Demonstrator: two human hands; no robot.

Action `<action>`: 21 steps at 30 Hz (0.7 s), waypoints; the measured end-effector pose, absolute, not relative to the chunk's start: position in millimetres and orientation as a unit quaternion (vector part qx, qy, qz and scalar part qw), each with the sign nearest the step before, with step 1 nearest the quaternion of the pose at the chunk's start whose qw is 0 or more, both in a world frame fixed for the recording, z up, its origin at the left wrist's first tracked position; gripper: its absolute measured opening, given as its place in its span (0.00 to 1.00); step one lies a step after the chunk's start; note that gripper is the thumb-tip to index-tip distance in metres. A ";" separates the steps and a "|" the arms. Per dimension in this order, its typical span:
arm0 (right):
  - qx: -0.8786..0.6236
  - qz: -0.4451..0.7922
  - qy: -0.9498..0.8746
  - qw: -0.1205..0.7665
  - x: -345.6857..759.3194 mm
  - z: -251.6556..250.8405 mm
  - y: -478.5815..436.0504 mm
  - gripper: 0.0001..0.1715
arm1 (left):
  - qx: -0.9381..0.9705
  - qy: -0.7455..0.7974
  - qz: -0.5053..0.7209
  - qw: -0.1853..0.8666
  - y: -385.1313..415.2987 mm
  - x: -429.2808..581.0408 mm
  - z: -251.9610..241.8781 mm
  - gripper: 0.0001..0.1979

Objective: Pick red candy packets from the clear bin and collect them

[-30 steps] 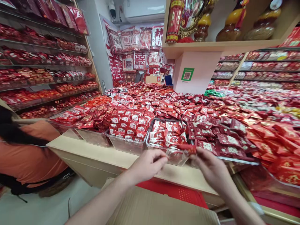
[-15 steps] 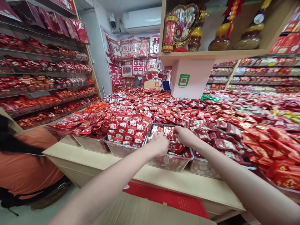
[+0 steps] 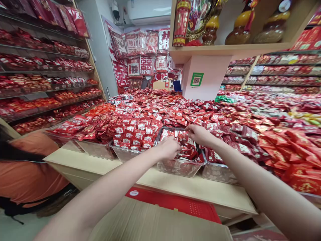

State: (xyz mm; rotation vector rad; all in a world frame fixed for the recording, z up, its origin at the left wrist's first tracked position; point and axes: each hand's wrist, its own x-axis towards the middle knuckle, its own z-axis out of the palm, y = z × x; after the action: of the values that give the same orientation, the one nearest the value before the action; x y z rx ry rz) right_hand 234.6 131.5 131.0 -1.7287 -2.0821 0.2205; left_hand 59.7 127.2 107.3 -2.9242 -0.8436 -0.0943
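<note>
My two arms reach out in front of me, and both hands are over one clear tub [image 3: 181,168]. My left hand [image 3: 171,147] comes in from the left with its back up and its fingers curled in, low over the red and white packets [image 3: 187,152]. My right hand [image 3: 198,134] is a bit farther away, at the back right of the tub, with its wrist bent and its fingers pointing left, toward my other hand. Its fingers are bent and close together. The tips of both hands are down by the packets — I cannot tell if either one has hold of one.

The tub sits on a pale wood counter [image 3: 147,175] under my hands. Left of my left hand is a tub of red packets [image 3: 135,136]; right of my right hand are dark red packets [image 3: 242,147]. Nearer to me, below my hands, are a red box [image 3: 173,204] and a brown cardboard flap [image 3: 155,222].

Far left of my hands, a person in an orange top [image 3: 32,164] is down low, by tall shelves [image 3: 50,87]. Past my hands, a white post [image 3: 210,80] has a green sign [image 3: 197,79] on it.
</note>
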 end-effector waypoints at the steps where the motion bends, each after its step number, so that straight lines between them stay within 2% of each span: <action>1: -0.627 0.104 -0.730 0.251 237.4 133.3 129.1 0.13 | -0.959 -0.276 -0.038 0.047 126.7 60.0 107.0 0.11; 4: -0.612 0.231 -0.659 0.371 239.9 133.3 121.4 0.14 | -0.941 -0.327 -0.080 0.041 124.7 62.6 106.8 0.13; 8: -0.562 0.411 -0.534 0.479 230.6 121.4 110.6 0.22 | -0.909 -0.400 -0.114 0.014 123.1 68.8 109.1 0.24; 10: -0.543 0.446 -0.505 0.501 226.2 114.9 105.8 0.29 | -0.900 -0.421 -0.111 0.006 123.8 72.1 110.1 0.26; 13: -0.523 0.429 -0.564 0.474 225.4 109.2 101.7 0.36 | -0.888 -0.449 -0.098 0.009 126.2 76.3 109.0 0.23; 15: -0.515 0.404 -0.616 0.439 227.7 108.9 102.2 0.32 | -0.885 -0.456 -0.089 0.010 128.1 78.4 106.9 0.20; 18: -0.540 0.362 -0.644 0.404 232.6 112.3 108.4 0.17 | -0.889 -0.450 -0.082 0.012 130.0 79.4 103.3 0.19; 21: -0.619 0.246 -0.651 0.364 238.0 116.5 117.3 0.10 | -0.898 -0.434 -0.073 0.019 128.0 77.0 101.8 0.16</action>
State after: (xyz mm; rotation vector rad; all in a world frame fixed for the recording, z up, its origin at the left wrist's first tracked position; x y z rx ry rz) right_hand 238.0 117.3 116.5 -1.5932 -1.6754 0.6319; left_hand 77.0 128.0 101.8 -2.7882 -1.3465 -0.2261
